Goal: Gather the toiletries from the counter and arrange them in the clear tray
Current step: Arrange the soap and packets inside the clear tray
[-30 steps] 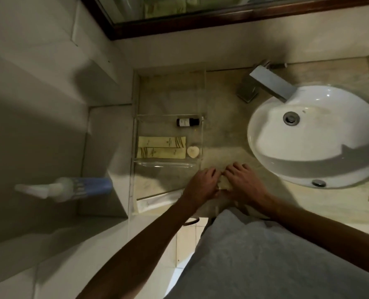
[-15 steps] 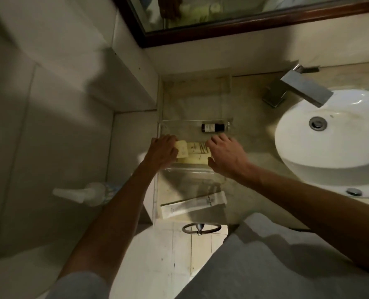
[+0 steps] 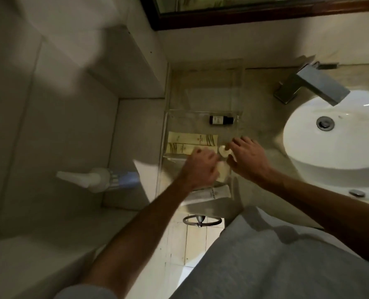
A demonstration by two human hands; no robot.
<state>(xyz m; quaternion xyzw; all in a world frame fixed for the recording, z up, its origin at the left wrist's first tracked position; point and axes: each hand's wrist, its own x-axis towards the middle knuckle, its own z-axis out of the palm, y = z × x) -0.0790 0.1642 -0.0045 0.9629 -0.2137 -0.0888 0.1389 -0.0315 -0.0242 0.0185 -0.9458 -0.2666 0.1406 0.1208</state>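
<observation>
The clear tray (image 3: 240, 87) stands on the counter left of the sink. In it lie a small dark bottle (image 3: 220, 120), two cream boxes (image 3: 192, 139) side by side, a pale heart-shaped soap (image 3: 222, 151) and a white tube (image 3: 210, 192) near the front. My left hand (image 3: 200, 168) is blurred over the tray's front half, closed on a small cream packet (image 3: 223, 172). My right hand (image 3: 249, 158) hovers at the tray's right edge with fingers spread. Its thumb and forefinger sit on either side of the soap.
A white round sink (image 3: 341, 139) with a square metal faucet (image 3: 315, 87) fills the right. A towel ring (image 3: 203, 221) hangs under the counter's front edge. A blue and white bottle (image 3: 106, 179) stands low at the left. A dark-framed mirror (image 3: 265, 15) runs along the wall.
My left hand has pulled back from the cream boxes toward the tray's front with the packet. My right hand has shifted right, uncovering the soap. The camera has tilted slightly.
</observation>
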